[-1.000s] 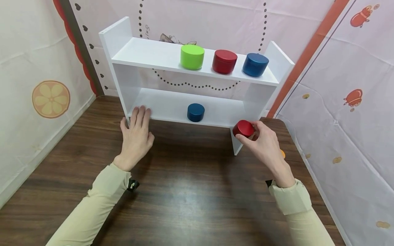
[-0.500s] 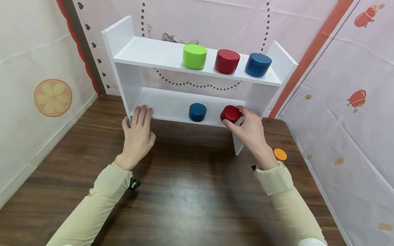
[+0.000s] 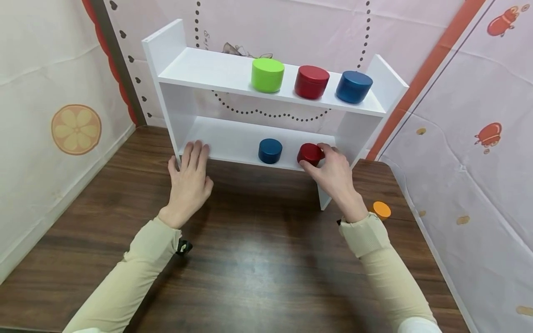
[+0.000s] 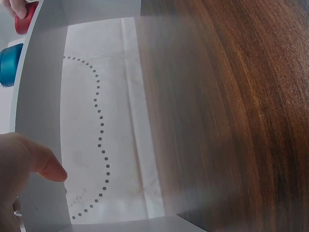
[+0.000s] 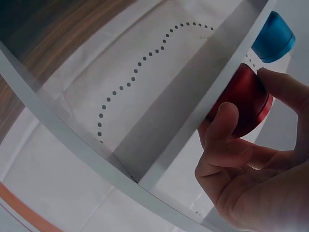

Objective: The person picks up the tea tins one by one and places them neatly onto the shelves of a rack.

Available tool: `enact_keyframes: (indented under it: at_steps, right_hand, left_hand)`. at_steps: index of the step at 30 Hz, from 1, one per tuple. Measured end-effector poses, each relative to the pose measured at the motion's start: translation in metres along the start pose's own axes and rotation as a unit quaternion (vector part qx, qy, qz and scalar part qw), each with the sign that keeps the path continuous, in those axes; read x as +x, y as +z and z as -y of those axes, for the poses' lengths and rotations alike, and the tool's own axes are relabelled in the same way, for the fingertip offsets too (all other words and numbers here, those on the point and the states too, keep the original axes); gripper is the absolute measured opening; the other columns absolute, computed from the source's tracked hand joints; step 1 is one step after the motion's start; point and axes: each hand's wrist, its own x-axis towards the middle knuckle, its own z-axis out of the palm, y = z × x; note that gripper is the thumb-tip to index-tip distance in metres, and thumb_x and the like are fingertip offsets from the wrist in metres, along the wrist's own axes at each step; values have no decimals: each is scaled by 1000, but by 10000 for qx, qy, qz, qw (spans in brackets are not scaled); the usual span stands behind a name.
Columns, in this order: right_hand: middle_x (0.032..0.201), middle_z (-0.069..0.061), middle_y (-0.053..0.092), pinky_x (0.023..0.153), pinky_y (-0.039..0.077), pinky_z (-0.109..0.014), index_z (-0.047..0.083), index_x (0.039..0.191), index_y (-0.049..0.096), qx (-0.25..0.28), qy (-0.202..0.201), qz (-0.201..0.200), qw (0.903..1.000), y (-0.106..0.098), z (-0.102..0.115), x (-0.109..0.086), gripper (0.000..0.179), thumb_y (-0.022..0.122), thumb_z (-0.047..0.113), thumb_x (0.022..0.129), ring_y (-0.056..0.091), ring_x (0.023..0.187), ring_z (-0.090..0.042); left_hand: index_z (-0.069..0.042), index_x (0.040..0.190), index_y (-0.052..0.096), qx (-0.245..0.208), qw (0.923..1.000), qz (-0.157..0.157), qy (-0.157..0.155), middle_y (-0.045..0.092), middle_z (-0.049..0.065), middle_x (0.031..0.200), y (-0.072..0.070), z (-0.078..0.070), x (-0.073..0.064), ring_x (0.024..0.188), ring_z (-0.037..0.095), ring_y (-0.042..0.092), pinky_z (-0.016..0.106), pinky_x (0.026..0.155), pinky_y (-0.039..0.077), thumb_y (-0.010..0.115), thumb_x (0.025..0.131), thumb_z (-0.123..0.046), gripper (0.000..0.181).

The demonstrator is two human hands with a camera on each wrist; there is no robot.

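My right hand (image 3: 335, 175) holds a small round red tin (image 3: 309, 154) between thumb and fingers at the right part of the white rack's lower shelf (image 3: 229, 138). In the right wrist view the red tin (image 5: 246, 99) stands at the shelf's front edge, thumb and fingers against its side. Left of it on that shelf sits a blue tin (image 3: 270, 151). My left hand (image 3: 188, 185) rests at the lower shelf's left front corner, its fingers extended over the edge; its thumb (image 4: 48, 166) shows in the left wrist view.
The upper shelf (image 3: 208, 64) carries a lime green tin (image 3: 268, 75), a red tin (image 3: 312, 82) and a blue tin (image 3: 354, 87). An orange round piece (image 3: 381, 210) lies on the dark wood table (image 3: 250, 259), right of the rack. Printed cloth walls (image 3: 458, 152) surround the table.
My right hand has carried the red tin leftward and up from beside the rack's right leg onto the lower shelf. The orange piece has come into view. My left hand stays at the corner.
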Motion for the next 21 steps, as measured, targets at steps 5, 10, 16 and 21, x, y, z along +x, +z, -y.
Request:
enact_keyframes:
  at_steps: [5, 10, 16, 21]
  right_hand:
    - [123, -18, 62, 87, 53, -48, 4, 135, 51, 6, 64, -129, 9999, -1, -2, -3, 65, 67, 42, 85, 58, 103, -33]
    - [105, -16, 69, 66, 53, -34, 3, 120, 63, 252, -80, -1054, 9941, -10, -16, -24, 47, 67, 35, 86, 60, 76, -27]
    - [75, -16, 70, 58, 36, -18, 0, 87, 70, 366, -190, -2692, 9622, -16, -72, -46, 16, 63, 13, 86, 59, 61, -25]
    - [97, -26, 65, 70, 45, -50, -3, 105, 66, -474, 1020, -2069, 9719, -16, -131, -64, 32, 59, 24, 89, 58, 88, -42]
  left_hand:
    - [-5, 146, 32, 30, 10000, -12, -5, 31, 17, 153, 0, -1, 0, 144, 36, 24, 71, 103, 19, 58, 78, -4, 73]
    - [-5, 146, 32, 23, 10000, 4, -12, 31, 17, 153, 1, -2, -1, 143, 36, 24, 71, 103, 19, 60, 77, -4, 74]
    - [-5, 146, 31, 24, 10000, 24, -31, 31, 17, 154, 1, -3, 0, 144, 35, 24, 71, 103, 18, 61, 77, -3, 75]
    - [-6, 146, 31, 35, 9999, 69, -66, 31, 16, 154, -1, -1, 0, 144, 35, 23, 71, 104, 18, 59, 77, -4, 75]
